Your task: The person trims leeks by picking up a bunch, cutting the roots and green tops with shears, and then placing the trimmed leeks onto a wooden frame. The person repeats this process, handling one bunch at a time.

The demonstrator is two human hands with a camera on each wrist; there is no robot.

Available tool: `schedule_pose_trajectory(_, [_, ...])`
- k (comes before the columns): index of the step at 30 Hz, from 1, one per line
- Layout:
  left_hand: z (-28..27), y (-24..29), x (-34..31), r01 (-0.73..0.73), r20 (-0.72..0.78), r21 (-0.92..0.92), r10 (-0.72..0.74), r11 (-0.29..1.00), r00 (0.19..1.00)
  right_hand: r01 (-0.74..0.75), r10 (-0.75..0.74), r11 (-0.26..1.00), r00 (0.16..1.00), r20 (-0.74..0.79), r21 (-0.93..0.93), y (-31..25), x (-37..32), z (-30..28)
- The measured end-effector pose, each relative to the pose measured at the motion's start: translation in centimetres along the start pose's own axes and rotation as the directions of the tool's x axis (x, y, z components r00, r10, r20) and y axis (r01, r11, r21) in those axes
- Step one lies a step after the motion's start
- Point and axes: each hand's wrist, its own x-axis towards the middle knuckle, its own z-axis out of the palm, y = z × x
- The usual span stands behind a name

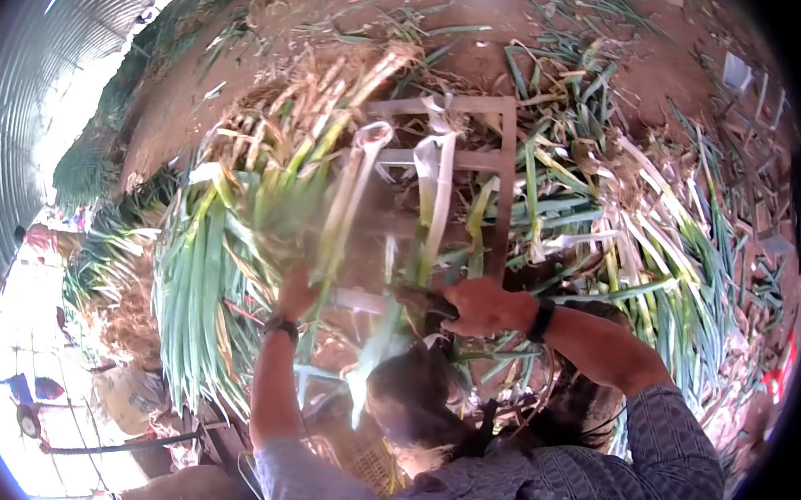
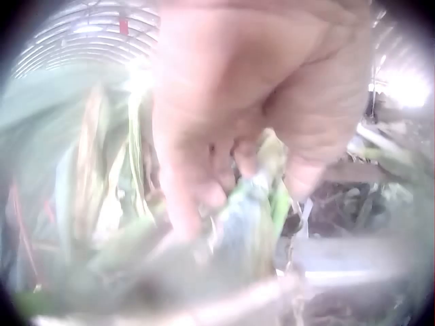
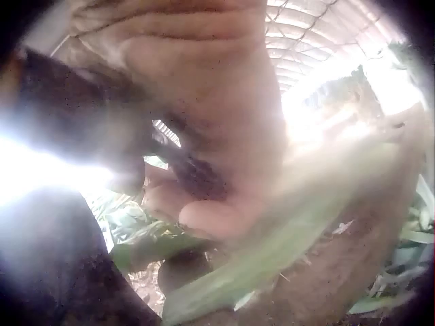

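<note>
A big heap of green onions (image 1: 194, 292) is lying beside the wooden frame (image 1: 505, 182), probably for easy reach; pale stalks (image 1: 440, 201) are spanning the frame. Near its edge, the left hand (image 1: 299, 292) is gripping leafy greens (image 2: 248, 210), apparently steadying them; the right hand (image 1: 488, 307) is clasping 1 dark handle (image 1: 438, 306), seemingly for control.

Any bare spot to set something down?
Mostly bare soil at upper left, between left onion pile and far green heap; more beyond the right onion pile. Crowded: the frame under stalks, around left hand and right hand.
</note>
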Motion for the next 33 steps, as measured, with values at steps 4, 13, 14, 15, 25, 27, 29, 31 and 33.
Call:
schedule_pose_trajectory(4, [0.3, 1.9, -1.6, 0.380, 0.125, -0.071, -0.370, 0.922, 0.921, 0.035, -0.035, 0.999, 0.999, 0.012, 0.011, 0.1, -1.2, 0.9])
schedule_pose_trajectory(13, [-11.8, 9.2, 3.1, 0.365, 0.383, -0.582, -0.151, 0.727, 0.911, 0.018, -0.011, 0.996, 0.996, -0.087, 0.089, -1.4, -2.0, -0.2])
schedule_pose_trajectory(14, [-11.1, 10.0, 2.7, 0.349, 0.367, -0.675, -0.114, 0.650, 0.923, 0.025, -0.019, 0.998, 0.996, -0.087, 0.065, -1.9, -1.8, -0.8])
schedule_pose_trajectory(15, [-10.3, 9.9, 3.0, 0.316, 0.341, -0.755, -0.068, 0.574, 0.938, 0.020, -0.017, 0.999, 0.996, -0.090, 0.033, -2.2, -1.5, -0.7])
schedule_pose_trajectory(25, [0.4, 9.2, 1.7, 0.461, 0.328, -0.733, -0.333, 0.500, 0.884, -0.055, 0.050, 0.997, 0.994, -0.093, -0.047, -1.9, -3.1, 1.5])
schedule_pose_trajectory(27, [2.2, 7.6, 2.1, 0.478, 0.289, -0.580, -0.382, 0.659, 0.878, -0.059, 0.048, 0.994, 0.992, -0.117, -0.096, -1.2, -2.6, 1.5])
schedule_pose_trajectory(29, [3.6, 6.6, 2.0, 0.424, 0.179, -0.551, -0.395, 0.719, 0.901, -0.057, 0.049, 0.996, 0.991, -0.122, -0.063, -0.8, -1.8, 0.7])
schedule_pose_trajectory(31, [4.6, 6.5, 2.1, 0.380, 0.037, -0.452, -0.408, 0.807, 0.912, -0.077, 0.072, 0.996, 0.994, -0.080, -0.050, -1.0, -1.2, 0.1])
schedule_pose_trajectory(33, [2.3, 9.2, 2.4, 0.168, -0.247, -0.166, -0.206, 0.972, 0.947, -0.120, 0.121, 0.990, 0.993, 0.012, -0.073, -1.7, -0.8, -0.6])
